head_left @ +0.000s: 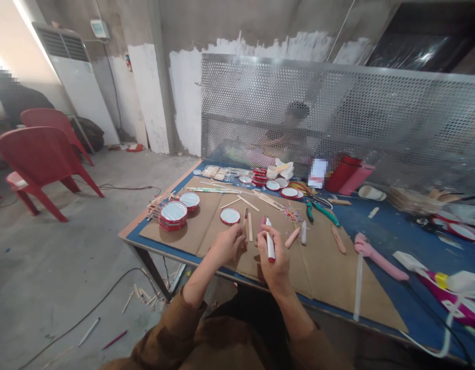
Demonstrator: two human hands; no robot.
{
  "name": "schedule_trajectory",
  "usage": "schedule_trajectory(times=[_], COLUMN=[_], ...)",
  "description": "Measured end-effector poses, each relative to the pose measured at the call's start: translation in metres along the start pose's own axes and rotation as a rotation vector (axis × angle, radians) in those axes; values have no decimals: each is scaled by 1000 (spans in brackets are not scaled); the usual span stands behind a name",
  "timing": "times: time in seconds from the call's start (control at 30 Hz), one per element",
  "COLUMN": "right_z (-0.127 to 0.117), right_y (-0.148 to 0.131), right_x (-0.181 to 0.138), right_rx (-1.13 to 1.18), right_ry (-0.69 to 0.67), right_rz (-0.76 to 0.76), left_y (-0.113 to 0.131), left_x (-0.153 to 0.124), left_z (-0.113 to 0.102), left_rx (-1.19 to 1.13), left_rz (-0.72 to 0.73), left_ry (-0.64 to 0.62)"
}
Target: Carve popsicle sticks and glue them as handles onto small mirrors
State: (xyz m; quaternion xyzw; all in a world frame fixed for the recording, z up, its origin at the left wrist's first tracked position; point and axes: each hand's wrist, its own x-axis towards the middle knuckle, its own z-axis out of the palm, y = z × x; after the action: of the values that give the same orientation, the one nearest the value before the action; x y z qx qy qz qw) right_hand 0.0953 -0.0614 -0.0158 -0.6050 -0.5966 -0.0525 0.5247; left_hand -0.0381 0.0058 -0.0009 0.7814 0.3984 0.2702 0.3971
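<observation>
My right hand (275,257) is closed around a white marker with a red end (270,245), held upright over the cardboard sheet (322,267). My left hand (230,245) is closed in a pinch on a thin wooden stick (244,217) that points away from me. The two hands sit close together at the near edge of the table. Just beyond them lies a round red-rimmed mirror (230,216) and another wooden stick (250,226).
A stack of red-rimmed mirrors (173,215) stands at the table's left. Green-handled pliers (321,210), pink glue guns (378,257), sticks and more mirrors (276,186) litter the blue table (380,226). A perforated metal screen (338,118) backs it, with a person behind. Red chairs (37,159) stand left.
</observation>
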Motion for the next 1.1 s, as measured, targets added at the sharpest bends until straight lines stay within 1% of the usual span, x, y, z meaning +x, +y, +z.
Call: schedule_trajectory(times=[0.13,0.27,0.37,0.43,0.57,0.7,0.83,0.97,1.1], right_z=[-12,-25,-26,-22,-15,-15,-14,-10,-9], right_y=[6,18,35,45,57,62,64,67,69], right_x=[16,39,53,57,57,58,61,60,58], right_rx=[-104,-208,-254,-278,-251,-234,-238,-240,-201], right_ry=[-36,-71,-75,-29,89,130,116,103,55], right_rz=[-96,-172,-228,-255,-221,-149,-114,-92,-101], left_y=[0,-1,-1,-1,1,1,1,3,4], left_x=[1,2,3,2,1,1,1,0,-1], left_z=[-1,-2,-3,-2,-2,-2,-1,-1,0], left_rx=[-48,-2,-21,-58,-63,-4,42,47,49], left_rz=[8,23,1,-13,-9,2,30,25,15], left_ry=[-48,-57,-95,-114,-105,-84,-69,-58,-43])
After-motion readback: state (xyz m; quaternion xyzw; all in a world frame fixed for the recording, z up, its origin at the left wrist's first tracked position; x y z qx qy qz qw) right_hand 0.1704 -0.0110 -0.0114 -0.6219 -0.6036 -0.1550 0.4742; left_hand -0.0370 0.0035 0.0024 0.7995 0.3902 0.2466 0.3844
